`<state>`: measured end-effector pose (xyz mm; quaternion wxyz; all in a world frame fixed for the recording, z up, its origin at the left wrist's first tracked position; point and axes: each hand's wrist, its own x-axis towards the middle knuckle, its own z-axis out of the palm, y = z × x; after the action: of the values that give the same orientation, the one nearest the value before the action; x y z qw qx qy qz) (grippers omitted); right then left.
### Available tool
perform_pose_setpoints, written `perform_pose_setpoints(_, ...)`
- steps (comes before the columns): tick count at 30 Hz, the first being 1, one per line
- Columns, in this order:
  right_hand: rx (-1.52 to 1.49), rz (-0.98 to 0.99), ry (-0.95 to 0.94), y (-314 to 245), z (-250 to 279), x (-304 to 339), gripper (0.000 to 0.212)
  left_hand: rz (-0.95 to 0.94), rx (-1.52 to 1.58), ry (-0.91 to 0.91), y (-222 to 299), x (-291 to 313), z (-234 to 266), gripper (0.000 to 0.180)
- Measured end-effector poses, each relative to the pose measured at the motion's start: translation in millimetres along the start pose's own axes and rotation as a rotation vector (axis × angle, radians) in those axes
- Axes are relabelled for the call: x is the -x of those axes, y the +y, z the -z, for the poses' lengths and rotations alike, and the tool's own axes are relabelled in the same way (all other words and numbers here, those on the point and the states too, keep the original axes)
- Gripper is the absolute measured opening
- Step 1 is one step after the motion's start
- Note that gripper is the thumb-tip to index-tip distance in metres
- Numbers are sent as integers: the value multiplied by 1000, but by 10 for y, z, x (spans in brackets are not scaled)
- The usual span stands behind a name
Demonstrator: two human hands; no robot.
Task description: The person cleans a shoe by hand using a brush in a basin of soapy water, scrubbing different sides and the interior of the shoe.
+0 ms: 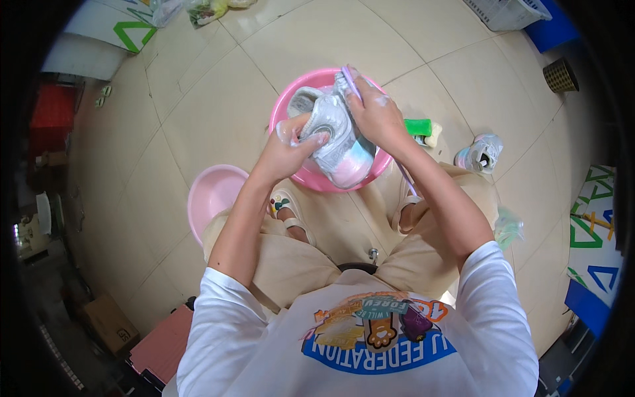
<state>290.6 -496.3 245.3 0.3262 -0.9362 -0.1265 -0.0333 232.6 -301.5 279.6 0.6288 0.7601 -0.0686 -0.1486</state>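
My left hand (291,147), wet with suds, grips a grey-white sneaker (334,122) by its opening, thumb inside the collar. The sneaker is tilted over a pink basin (281,112), its pink and pale-blue toe pointing toward me. Closed around a lavender brush (352,83), my right hand (376,112) is at the sneaker's far right side. Foam clings to its knuckles. My fingers mostly hide the bristles. Below the right wrist a thin lavender length shows, in line with the brush. Soapy water is partly visible in the basin.
A second sneaker (481,153) lies on the tiled floor to the right. Beside the basin are a green block (418,127) and a cream-coloured piece (434,135). A lighter pink basin (213,192) stands left of my leg. A patterned bin (561,75) is at far right.
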Motion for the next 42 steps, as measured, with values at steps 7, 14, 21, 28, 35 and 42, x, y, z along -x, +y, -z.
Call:
perform_pose_setpoints(7, -937, -450, -467, -25, 268, -160, 46, 6, -56, 2, 87, 65, 0, 29)
perform_pose_setpoints(14, -886, -281, -488, -16, 380, -159, 40, 2, -58, -32, 150, 100, 32, 30)
perform_pose_setpoints(21, -725, -280, -702, 30, 545, -166, 50, 54, -88, -25, 160, 40, 115, 31)
perform_pose_setpoints(28, -806, -249, -672, 130, 285, -142, 26, 115, -105, 68, 94, -17, 97, 30)
perform_pose_setpoints(35, -989, -395, -417, 7, 203, -114, 5, -97, -911, 389, 122, -76, -118, 25)
perform_pose_setpoints(42, -896, -423, -362, -120, 185, -139, 11, -452, -822, 570, -104, -265, -173, 18)
